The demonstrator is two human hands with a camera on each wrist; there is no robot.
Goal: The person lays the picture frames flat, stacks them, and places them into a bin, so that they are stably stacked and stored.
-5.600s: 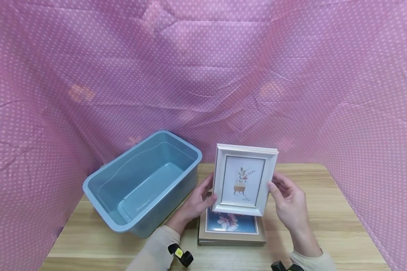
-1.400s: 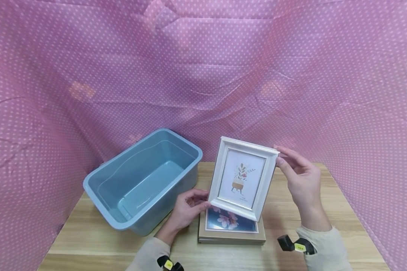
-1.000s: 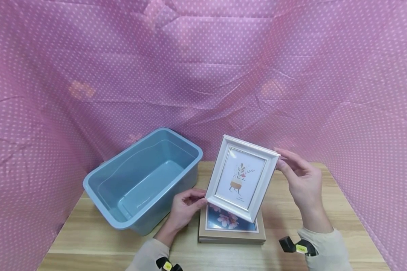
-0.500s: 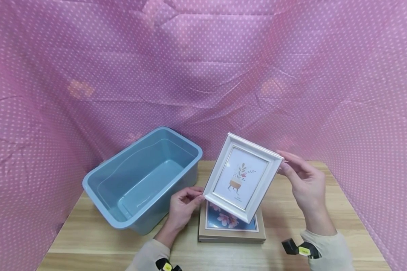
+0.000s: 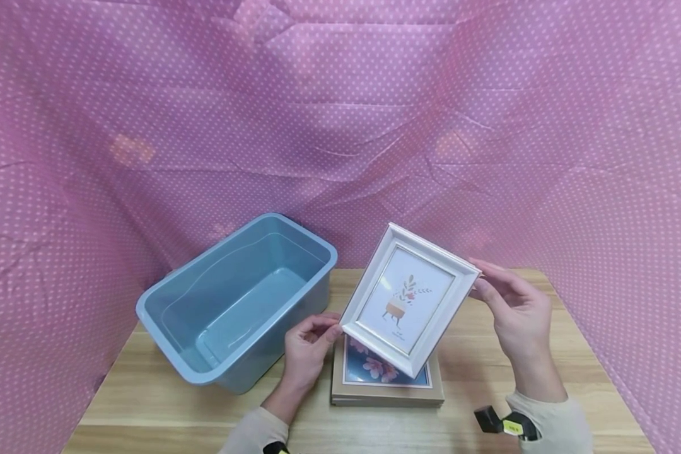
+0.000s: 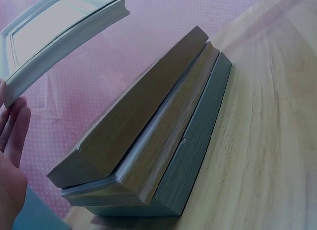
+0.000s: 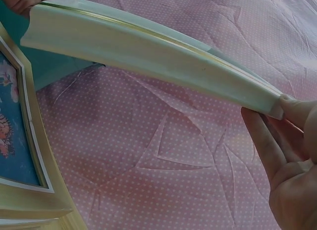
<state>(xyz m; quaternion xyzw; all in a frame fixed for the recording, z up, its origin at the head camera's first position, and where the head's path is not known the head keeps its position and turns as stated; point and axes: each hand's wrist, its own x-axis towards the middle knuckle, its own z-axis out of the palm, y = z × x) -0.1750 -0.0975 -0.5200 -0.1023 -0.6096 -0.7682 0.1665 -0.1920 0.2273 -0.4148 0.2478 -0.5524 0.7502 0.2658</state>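
Observation:
A white picture frame (image 5: 374, 268) with a potted-plant print is held tilted in the air, its face toward the head camera. My left hand (image 5: 305, 353) pinches its lower left corner between thumb and fingers. At the opposite, upper right corner, my right hand (image 5: 522, 321) pinches it the same way. Below lies a stack of picture frames on the table; the top one is a tan frame (image 5: 388, 395) with a pink-flower picture, partly hidden by the white one. The left wrist view shows several layers in this stack, including a dark grey-green frame (image 6: 195, 145) at the bottom.
A blue-grey plastic bin (image 5: 261, 343) stands left of the stack, with nothing visible inside. The wooden table (image 5: 567, 359) extends to the right. Pink dotted cloth (image 5: 340, 126) hangs behind and on both sides.
The white frame has turned clockwise, from nearly upright to clearly slanted. My right hand has moved up and right to the upper corner; my left hand has shifted to the lower left corner.

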